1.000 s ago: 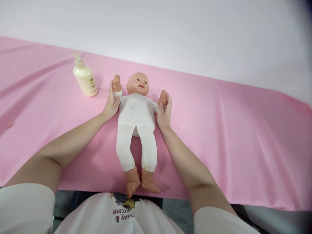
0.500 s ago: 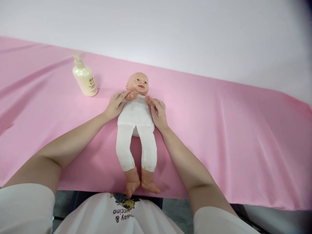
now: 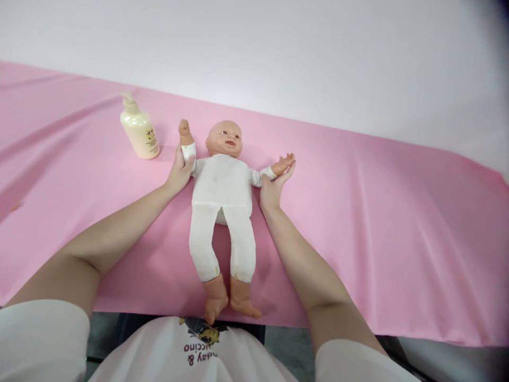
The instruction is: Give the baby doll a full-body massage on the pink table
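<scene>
The doll (image 3: pixel 221 183) is lying face-up on the pink sheet (image 3: pixel 377 212), feet toward the person. The left hand (image 3: pixel 180 171) is gripping its raised arm at the cuff; the right hand (image 3: pixel 272 188) is clasping the other wrist, spreading both arms outward. A pump bottle (image 3: pixel 139 130) is standing nearby.

A pink cloth (image 3: pixel 397 223) covers the counter, creased in long soft folds. Behind it rises a plain pale wall (image 3: pixel 278 53), evenly lit. Grey floor (image 3: pixel 286 339) shows below the counter's near edge.

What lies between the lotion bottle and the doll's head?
In the head view, the doll's raised arm, held by the left hand, stands between the lotion bottle and the doll's head.
</scene>
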Demonstrator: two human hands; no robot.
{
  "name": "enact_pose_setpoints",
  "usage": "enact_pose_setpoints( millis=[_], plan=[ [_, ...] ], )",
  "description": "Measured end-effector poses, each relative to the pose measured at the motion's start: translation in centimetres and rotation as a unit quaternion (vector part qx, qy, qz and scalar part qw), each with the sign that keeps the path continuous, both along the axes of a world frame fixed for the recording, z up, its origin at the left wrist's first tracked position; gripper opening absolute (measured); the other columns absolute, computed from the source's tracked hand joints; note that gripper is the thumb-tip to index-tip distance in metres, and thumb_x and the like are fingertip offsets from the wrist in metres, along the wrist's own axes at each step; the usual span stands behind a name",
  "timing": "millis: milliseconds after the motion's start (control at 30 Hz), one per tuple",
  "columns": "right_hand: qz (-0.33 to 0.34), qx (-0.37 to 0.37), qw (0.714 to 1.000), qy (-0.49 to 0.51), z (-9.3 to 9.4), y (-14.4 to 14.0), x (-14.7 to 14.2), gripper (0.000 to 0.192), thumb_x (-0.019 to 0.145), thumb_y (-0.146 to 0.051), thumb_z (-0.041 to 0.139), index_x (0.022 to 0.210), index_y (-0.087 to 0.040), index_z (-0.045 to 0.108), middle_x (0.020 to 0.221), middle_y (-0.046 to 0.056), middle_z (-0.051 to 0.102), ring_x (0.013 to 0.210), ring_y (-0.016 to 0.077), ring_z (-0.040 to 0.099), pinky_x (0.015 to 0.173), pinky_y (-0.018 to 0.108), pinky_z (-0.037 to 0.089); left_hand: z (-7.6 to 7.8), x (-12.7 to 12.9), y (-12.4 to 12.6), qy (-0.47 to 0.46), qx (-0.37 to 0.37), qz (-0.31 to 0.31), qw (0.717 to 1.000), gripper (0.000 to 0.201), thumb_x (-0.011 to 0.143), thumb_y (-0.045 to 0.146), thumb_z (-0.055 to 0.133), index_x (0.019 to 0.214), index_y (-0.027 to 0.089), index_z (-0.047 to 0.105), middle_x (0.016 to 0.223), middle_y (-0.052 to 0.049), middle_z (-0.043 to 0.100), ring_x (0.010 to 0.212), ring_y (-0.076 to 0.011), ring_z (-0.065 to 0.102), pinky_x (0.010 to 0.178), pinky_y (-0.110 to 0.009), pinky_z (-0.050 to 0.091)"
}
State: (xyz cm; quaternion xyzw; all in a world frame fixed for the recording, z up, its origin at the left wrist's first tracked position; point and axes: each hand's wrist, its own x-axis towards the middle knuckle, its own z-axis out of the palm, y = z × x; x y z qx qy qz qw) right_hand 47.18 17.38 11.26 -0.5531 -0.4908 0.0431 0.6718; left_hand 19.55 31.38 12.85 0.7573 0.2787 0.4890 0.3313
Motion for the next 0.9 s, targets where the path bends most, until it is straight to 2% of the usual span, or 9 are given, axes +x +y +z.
enact_pose_setpoints(
  millis=[67, 133, 233, 367, 467, 567, 667, 767, 900],
  plan=[
    [0.004, 0.003, 1.0, -0.014, 0.0, 0.0, 0.0, 0.084, 0.098, -0.036, 0.051, 0.16, -0.034, -0.005, 0.171, 0.012, 0.011, 0.162, 0.0246, 0.015, 0.126, 0.068, 0.018, 0.0, -0.1, -0.1, 0.015, 0.003, -0.005, 1.0, 0.075, 0.098, 0.066, 0.046, 0.156, 0.024, 0.023, 0.152, -0.017, 0.048, 0.141, -0.0276, 0.049, 0.121, -0.048, 0.039],
    [0.018, -0.005, 0.999, -0.035, 0.4, -0.2, -0.4, 0.081, 0.097, -0.037, 0.052, 0.161, -0.033, 0.003, 0.17, 0.011, 0.017, 0.16, 0.0242, 0.02, 0.127, 0.066, 0.021, 0.3, -0.1, -0.6, 0.032, 0.03, -0.008, 0.999, 0.074, 0.097, 0.062, 0.051, 0.156, 0.023, 0.027, 0.151, -0.017, 0.049, 0.141, -0.0291, 0.048, 0.12, -0.049, 0.039],
    [0.042, -0.032, 0.997, -0.05, 1.2, -0.7, -1.2, 0.072, 0.094, -0.032, 0.054, 0.159, -0.032, 0.023, 0.166, 0.008, 0.032, 0.156, 0.0236, 0.032, 0.128, 0.06, 0.026, 1.0, -0.1, -1.4, 0.084, 0.081, -0.01, 0.993, 0.063, 0.098, 0.049, 0.054, 0.154, 0.024, 0.039, 0.148, -0.015, 0.053, 0.139, -0.0306, 0.048, 0.121, -0.053, 0.037],
    [0.076, -0.073, 0.986, -0.13, 2.1, -1.1, -2.0, 0.051, 0.089, -0.017, 0.048, 0.136, -0.031, 0.059, 0.14, 0.005, 0.064, 0.137, 0.0244, 0.054, 0.123, 0.057, 0.036, 1.3, 0.1, -1.8, 0.151, 0.118, -0.01, 0.981, 0.051, 0.095, 0.029, 0.051, 0.145, 0.024, 0.055, 0.138, -0.013, 0.06, 0.129, -0.0302, 0.054, 0.117, -0.055, 0.039],
    [0.081, -0.088, 0.975, -0.189, 2.5, -1.1, -2.2, 0.05, 0.085, -0.011, 0.043, 0.122, -0.032, 0.068, 0.126, 0.002, 0.072, 0.126, 0.0243, 0.06, 0.119, 0.056, 0.04, 1.2, 0.3, -1.8, 0.163, 0.123, -0.009, 0.979, 0.052, 0.092, 0.022, 0.049, 0.143, 0.025, 0.057, 0.136, -0.012, 0.061, 0.128, -0.0293, 0.055, 0.116, -0.054, 0.039],
    [0.069, -0.091, 0.975, -0.193, 2.6, -1.1, -2.3, 0.051, 0.084, -0.01, 0.042, 0.122, -0.032, 0.068, 0.125, 0.002, 0.072, 0.124, 0.0243, 0.06, 0.116, 0.055, 0.043, 1.2, 0.2, -1.8, 0.163, 0.115, -0.01, 0.98, 0.052, 0.093, 0.025, 0.049, 0.144, 0.025, 0.056, 0.136, -0.012, 0.061, 0.128, -0.0295, 0.054, 0.116, -0.054, 0.039],
    [0.06, -0.087, 0.98, -0.171, 2.4, -1.3, -2.4, 0.05, 0.086, -0.013, 0.045, 0.128, -0.031, 0.065, 0.13, 0.004, 0.069, 0.129, 0.0248, 0.058, 0.118, 0.055, 0.041, 1.1, 0.2, -1.7, 0.143, 0.1, -0.002, 0.985, 0.052, 0.096, 0.035, 0.052, 0.147, 0.023, 0.05, 0.139, -0.014, 0.06, 0.13, -0.0305, 0.053, 0.116, -0.055, 0.039],
    [0.058, -0.074, 0.988, -0.123, 2.1, -1.4, -2.3, 0.055, 0.09, -0.017, 0.049, 0.143, -0.03, 0.052, 0.145, 0.007, 0.059, 0.139, 0.0248, 0.051, 0.123, 0.057, 0.035, 0.7, 0.1, -1.1, 0.088, 0.07, 0.012, 0.994, 0.057, 0.099, 0.05, 0.052, 0.147, 0.022, 0.044, 0.14, -0.015, 0.058, 0.131, -0.0302, 0.053, 0.117, -0.054, 0.039],
    [0.055, -0.05, 0.995, -0.061, 1.6, -1.1, -1.8, 0.066, 0.094, -0.023, 0.051, 0.156, -0.031, 0.029, 0.162, 0.008, 0.039, 0.154, 0.0235, 0.035, 0.128, 0.059, 0.025, -0.5, 0.0, 0.0, 0.017, -0.013, 0.025, 0.999, 0.06, 0.098, 0.066, 0.045, 0.143, 0.025, 0.04, 0.127, -0.012, 0.06, 0.121, -0.0264, 0.059, 0.111, -0.05, 0.045]
  ],
)
